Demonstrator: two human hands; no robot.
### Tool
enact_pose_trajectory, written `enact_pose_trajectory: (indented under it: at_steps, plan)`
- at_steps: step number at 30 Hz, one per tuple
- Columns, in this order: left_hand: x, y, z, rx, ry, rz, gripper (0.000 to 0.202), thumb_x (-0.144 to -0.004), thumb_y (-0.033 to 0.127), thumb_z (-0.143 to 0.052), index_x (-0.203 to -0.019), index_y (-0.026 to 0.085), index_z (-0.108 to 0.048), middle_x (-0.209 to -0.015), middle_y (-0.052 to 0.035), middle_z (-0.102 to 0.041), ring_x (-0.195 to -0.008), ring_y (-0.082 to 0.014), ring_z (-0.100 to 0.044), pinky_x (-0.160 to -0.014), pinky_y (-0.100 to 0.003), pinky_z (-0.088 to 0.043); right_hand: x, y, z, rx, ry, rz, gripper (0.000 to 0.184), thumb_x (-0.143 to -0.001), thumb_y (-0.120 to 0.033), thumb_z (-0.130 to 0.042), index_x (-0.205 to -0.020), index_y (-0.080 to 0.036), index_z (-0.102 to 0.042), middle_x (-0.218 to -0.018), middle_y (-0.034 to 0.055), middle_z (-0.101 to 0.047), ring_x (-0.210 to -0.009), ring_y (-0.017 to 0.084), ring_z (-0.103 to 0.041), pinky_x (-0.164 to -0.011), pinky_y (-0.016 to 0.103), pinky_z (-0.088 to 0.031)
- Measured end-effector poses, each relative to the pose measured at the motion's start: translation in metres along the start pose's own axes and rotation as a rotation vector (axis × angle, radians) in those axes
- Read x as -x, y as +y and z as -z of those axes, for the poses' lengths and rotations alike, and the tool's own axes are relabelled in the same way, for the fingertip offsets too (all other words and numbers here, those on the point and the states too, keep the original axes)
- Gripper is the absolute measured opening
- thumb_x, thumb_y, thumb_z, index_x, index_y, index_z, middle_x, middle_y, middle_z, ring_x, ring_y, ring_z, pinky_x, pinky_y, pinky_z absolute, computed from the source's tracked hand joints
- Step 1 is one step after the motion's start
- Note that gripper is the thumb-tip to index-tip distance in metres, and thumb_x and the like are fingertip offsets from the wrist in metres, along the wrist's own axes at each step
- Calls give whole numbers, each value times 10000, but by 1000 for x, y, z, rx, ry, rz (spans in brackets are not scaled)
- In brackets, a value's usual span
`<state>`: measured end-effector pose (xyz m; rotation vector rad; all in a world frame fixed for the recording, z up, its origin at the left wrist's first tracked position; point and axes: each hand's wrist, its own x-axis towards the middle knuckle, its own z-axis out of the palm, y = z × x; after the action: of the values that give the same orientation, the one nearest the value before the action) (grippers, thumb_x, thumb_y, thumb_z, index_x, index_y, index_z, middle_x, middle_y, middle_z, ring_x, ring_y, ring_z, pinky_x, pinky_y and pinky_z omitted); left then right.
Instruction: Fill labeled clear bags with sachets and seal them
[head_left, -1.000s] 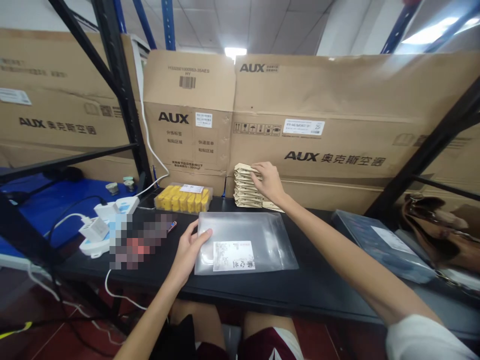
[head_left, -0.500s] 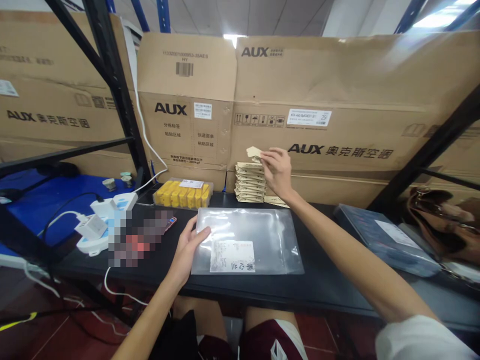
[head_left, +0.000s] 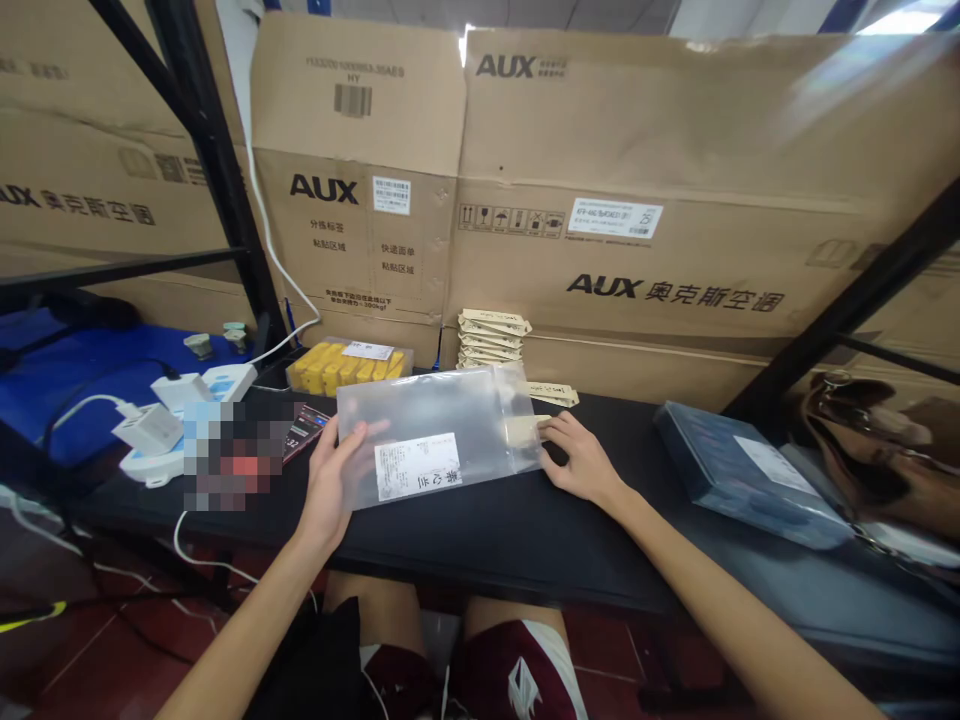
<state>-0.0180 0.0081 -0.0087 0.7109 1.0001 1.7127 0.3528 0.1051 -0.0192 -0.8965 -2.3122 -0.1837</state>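
My left hand (head_left: 330,490) is closed on the left end of a frosted plastic bag (head_left: 435,405), thumb on top and fingers behind. A white printed label (head_left: 416,466) shows on the bag's lower part. At the bag's right end, my right hand (head_left: 581,460) pinches a small cream paper packet (head_left: 521,432). The packet shows through the plastic there; whether it is inside or behind the bag I cannot tell. Beyond the bag rises a stack of similar cream packets (head_left: 491,340), with another packet (head_left: 553,392) lying to its right.
A clear box of yellow pieces (head_left: 349,368) is at the back left. A phone (head_left: 304,425), partly blurred out, and a white power strip (head_left: 161,460) lie left. At right are a dark blue box (head_left: 750,475) and a brown bag (head_left: 862,425). Cardboard (head_left: 675,130) stands behind the table.
My right hand has come down from above the stack to the bag's right end with a cream packet. My left hand has raised and tilted the bag off the table.
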Motion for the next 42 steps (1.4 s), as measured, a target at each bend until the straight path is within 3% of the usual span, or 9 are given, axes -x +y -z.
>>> enact_pose_trajectory:
  at_steps: [4,9,14,21,23,27,29,37,42]
  plan:
    - [-1,-1,3,-47,-54,7,616,-791,538,-907,-1287,227,-715,-1213,-113,-824,-1108,-365,-798,-957,-442,-605,-12,-12,-8,24,-111,-19,446,-879,-149,-576,-1306,-178,-698,-1457,194,-674,-1384,410,-564,-1102,629,-533]
    - [1,0,3,-73,-80,8,612,-809,531,-901,-1303,219,-717,-1205,-112,-832,-1042,-347,-816,-936,-418,-595,-13,-16,-3,51,-161,-118,332,-857,-153,-601,-1167,-177,-716,-1200,174,-725,-1152,373,-665,-993,571,-579]
    - [3,2,2,-97,-120,9,626,-815,522,-901,-1329,218,-710,-1246,-119,-825,-1028,-349,-822,-925,-415,-596,-12,-16,7,-18,-215,-155,370,-790,-121,-617,-1135,-214,-714,-1422,159,-657,-1238,358,-687,-1019,507,-609]
    - [7,5,-1,-113,-128,13,651,-795,525,-914,-1313,195,-700,-1237,-136,-828,-993,-353,-826,-924,-437,-602,-17,-23,17,-19,-283,-257,401,-789,-189,-686,-1186,-220,-734,-1220,102,-684,-719,204,-687,-720,379,-614]
    - [7,6,-1,-115,-124,8,645,-792,520,-917,-1304,195,-697,-1236,-135,-828,-987,-348,-826,-928,-440,-600,-16,-16,30,-84,-148,-282,445,-729,-183,-733,-1173,-223,-744,-1158,88,-679,-695,190,-657,-666,360,-600]
    - [7,5,-1,-104,-121,8,661,-795,519,-914,-1323,193,-687,-1243,-138,-826,-978,-337,-824,-923,-438,-597,-11,-4,63,-585,495,-420,497,-697,-222,-855,-1175,-274,-726,-1111,54,-703,-830,225,-698,-608,330,-623]
    - [6,5,-1,-99,-118,7,676,-789,517,-917,-1333,191,-685,-1229,-136,-830,-973,-335,-823,-920,-434,-595,-5,-9,73,-803,645,-488,555,-663,-213,-921,-1177,-301,-730,-1117,43,-734,-866,236,-711,-605,337,-648]
    - [7,6,-2,-73,-105,14,741,-789,520,-906,-1405,183,-668,-1206,-138,-836,-972,-347,-823,-926,-447,-593,25,-56,67,-1122,363,-655,593,-686,-204,-960,-1238,-320,-778,-1330,83,-774,-820,222,-728,-530,322,-643]
    - [6,4,0,-115,-147,9,766,-845,525,-860,-1497,195,-629,-1262,-148,-822,-994,-350,-822,-926,-451,-601,7,-80,73,-1235,-13,-737,587,-679,-214,-1002,-1230,-239,-802,-1085,83,-834,-811,222,-771,-562,307,-677]
